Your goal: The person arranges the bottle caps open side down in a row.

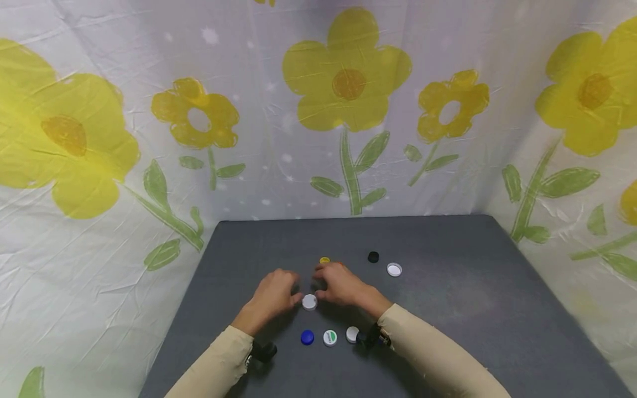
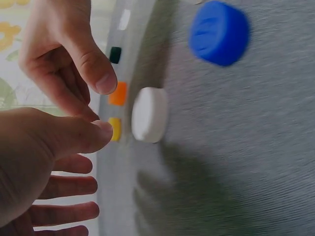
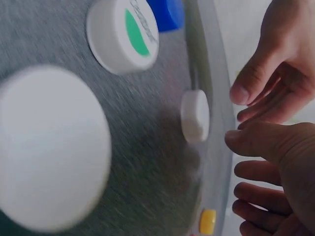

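A plain white cap (image 1: 309, 302) lies on the grey table between my two hands. Just left of it is my left hand (image 1: 276, 293), its thumb tip close to the cap's edge and its fingers loosely extended in the left wrist view. My right hand (image 1: 342, 284) hovers on the other side, thumb near the same cap and fingers relaxed. Neither hand holds anything. Beyond the right hand's fingers sits a yellow cap (image 1: 324, 260); an orange cap (image 2: 117, 94) beside it is mostly hidden by that hand in the head view.
Nearer me, a blue cap (image 1: 307, 337), a white cap with a green mark (image 1: 330, 338) and another white cap (image 1: 352, 335) form a row. A black cap (image 1: 373, 256) and an upturned white cap (image 1: 394, 270) lie far right. Flowered sheeting (image 1: 278, 182) surrounds the table (image 1: 448, 320).
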A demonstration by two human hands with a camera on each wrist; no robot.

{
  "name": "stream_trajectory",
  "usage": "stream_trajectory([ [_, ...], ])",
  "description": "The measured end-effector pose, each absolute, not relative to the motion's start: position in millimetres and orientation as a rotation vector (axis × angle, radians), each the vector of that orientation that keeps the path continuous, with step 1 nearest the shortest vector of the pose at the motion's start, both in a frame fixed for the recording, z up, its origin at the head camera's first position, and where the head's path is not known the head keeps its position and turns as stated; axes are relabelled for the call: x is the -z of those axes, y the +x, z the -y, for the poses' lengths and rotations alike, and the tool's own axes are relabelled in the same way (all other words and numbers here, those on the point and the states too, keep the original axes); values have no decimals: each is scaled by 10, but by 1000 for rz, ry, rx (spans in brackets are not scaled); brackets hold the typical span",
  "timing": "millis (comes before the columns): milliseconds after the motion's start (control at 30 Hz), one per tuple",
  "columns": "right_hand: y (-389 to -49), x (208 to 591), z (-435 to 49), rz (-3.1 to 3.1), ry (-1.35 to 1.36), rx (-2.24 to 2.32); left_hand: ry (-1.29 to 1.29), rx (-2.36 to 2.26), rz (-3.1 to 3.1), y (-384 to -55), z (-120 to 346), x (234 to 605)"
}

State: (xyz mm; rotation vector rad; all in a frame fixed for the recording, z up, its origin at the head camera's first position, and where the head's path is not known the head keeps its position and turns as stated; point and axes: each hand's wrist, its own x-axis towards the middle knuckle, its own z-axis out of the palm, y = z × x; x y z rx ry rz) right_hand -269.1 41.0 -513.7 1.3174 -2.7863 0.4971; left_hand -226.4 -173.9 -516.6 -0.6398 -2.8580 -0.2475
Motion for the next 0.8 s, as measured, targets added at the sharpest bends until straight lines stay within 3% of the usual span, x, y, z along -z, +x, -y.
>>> stream_trajectory([
  [800,-3248,5030,-486,2846,991,-568,-580,250,2938,-2891,1461,4899],
])
